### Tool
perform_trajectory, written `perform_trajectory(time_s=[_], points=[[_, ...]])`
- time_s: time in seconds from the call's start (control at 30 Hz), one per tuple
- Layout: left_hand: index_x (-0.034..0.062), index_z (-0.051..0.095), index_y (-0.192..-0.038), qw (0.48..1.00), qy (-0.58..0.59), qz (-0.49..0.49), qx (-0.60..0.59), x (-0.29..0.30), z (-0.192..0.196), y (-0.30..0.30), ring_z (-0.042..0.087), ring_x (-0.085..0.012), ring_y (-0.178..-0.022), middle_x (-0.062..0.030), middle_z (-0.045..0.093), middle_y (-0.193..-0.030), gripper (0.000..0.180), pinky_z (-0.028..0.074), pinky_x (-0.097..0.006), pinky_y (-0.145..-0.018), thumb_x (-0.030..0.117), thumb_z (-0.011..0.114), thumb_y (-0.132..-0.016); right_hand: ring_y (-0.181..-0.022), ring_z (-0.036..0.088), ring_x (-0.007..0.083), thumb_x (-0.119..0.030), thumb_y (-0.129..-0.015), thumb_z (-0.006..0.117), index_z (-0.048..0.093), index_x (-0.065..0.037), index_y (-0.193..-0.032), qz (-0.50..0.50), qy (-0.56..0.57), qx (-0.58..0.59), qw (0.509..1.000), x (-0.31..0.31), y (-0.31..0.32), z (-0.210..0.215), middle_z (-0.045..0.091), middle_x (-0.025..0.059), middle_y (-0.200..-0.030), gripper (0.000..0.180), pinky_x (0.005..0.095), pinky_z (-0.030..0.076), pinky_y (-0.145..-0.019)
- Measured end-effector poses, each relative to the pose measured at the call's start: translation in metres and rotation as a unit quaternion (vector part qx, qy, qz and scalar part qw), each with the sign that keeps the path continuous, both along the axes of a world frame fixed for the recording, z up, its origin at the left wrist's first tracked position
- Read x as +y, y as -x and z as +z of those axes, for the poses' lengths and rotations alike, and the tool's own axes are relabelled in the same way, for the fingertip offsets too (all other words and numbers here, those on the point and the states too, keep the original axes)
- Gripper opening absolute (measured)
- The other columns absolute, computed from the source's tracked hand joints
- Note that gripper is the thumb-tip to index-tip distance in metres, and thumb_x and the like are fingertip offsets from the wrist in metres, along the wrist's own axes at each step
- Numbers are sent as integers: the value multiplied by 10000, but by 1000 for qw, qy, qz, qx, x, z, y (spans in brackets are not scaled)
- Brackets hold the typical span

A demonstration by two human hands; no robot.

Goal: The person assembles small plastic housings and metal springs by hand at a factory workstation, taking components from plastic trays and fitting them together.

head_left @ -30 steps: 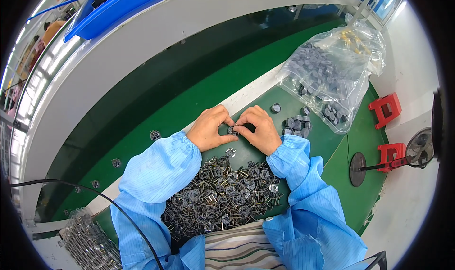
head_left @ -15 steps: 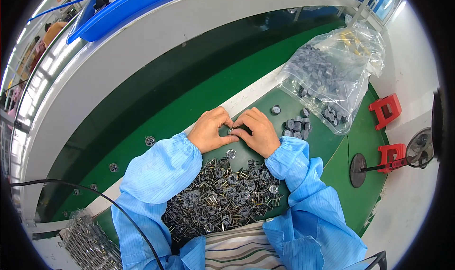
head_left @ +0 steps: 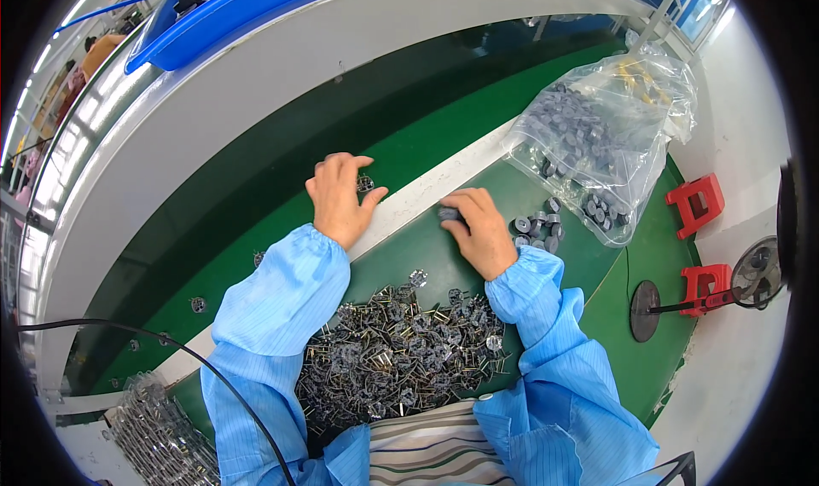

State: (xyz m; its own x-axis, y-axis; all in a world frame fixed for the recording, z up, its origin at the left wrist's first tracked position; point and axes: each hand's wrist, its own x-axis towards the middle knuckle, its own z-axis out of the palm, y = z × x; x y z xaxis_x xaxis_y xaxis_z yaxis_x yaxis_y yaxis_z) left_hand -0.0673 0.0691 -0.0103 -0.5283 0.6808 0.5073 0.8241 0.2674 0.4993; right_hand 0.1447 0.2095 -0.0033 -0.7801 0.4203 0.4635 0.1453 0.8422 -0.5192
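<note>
My left hand [head_left: 339, 200] is over the green belt [head_left: 426, 136], thumb and index finger apart. Between their tips, on the belt, is a small round component with metal pins [head_left: 365, 183]. Over the near green tabletop, my right hand [head_left: 480, 232] pinches a dark grey round cap [head_left: 450, 215], slightly blurred. To its right lie several loose grey caps [head_left: 537, 228]. A large heap of pinned components [head_left: 401, 354] sits close to my body, and a single component [head_left: 417, 278] rests at the heap's far edge.
An open clear plastic bag [head_left: 589, 136] of grey caps lies at the far right. Several components [head_left: 199, 304] sit along the belt to the left. A white rail [head_left: 426, 183] divides belt from tabletop. Red stools [head_left: 695, 206] and a small fan [head_left: 755, 266] stand right. A black cable [head_left: 230, 392] crosses my left sleeve.
My hands have separated. The left moved up and left to the belt, where a component now sits by its fingers. The right now holds a grey cap; the lone cap on the tabletop is gone.
</note>
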Motion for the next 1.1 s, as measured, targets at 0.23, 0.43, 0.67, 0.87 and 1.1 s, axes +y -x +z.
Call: perform_trajectory(time_s=[0.23, 0.43, 0.67, 0.87, 1.1], points=[[153, 680, -1195, 966, 71, -240, -58, -4, 12, -36, 506, -271, -1171, -51, 564, -1183, 430, 339, -439, -955, 186, 851, -801, -962, 565, 239, -228, -701, 912, 743, -129, -809, 159, 21, -32, 987, -23, -8, 28, 652, 1, -917, 223, 402, 336, -858], [139, 693, -1213, 951, 153, -252, -89, -8, 1, -31, 556, -276, -1111, -61, 576, -1168, 453, 376, -430, -960, 172, 858, -793, -934, 551, 233, -187, -713, 870, 700, -145, -763, 140, -58, -27, 988, -20, -4, 24, 593, -6, -857, 182, 436, 342, -864], [87, 673, -1150, 934, 128, -318, -99, -7, 18, -34, 592, -305, -1069, -106, 576, -1109, 403, 475, -410, -931, 147, 864, -800, -952, 568, 240, -183, -733, 856, 698, -99, -799, -15, -196, 10, 980, -2, -9, 20, 589, 15, -853, 191, 488, 357, -881], [73, 666, -1141, 932, 121, -309, -146, -8, -5, -23, 613, -273, -989, -101, 578, -1103, 486, 515, -375, -843, 156, 920, -735, -938, 570, 234, -128, -743, 851, 717, -115, -806, -15, -132, -16, 991, -11, -4, 24, 626, 0, -865, 149, 458, 340, -879], [62, 667, -1062, 956, 75, -242, -149, -1, 3, -40, 562, -222, -828, -69, 556, -997, 509, 506, -365, -739, 203, 964, -674, -947, 584, 196, -95, -823, 808, 753, -110, -888, 24, 26, 18, 999, -12, -2, 12, 668, -15, -902, 86, 406, 336, -932]])
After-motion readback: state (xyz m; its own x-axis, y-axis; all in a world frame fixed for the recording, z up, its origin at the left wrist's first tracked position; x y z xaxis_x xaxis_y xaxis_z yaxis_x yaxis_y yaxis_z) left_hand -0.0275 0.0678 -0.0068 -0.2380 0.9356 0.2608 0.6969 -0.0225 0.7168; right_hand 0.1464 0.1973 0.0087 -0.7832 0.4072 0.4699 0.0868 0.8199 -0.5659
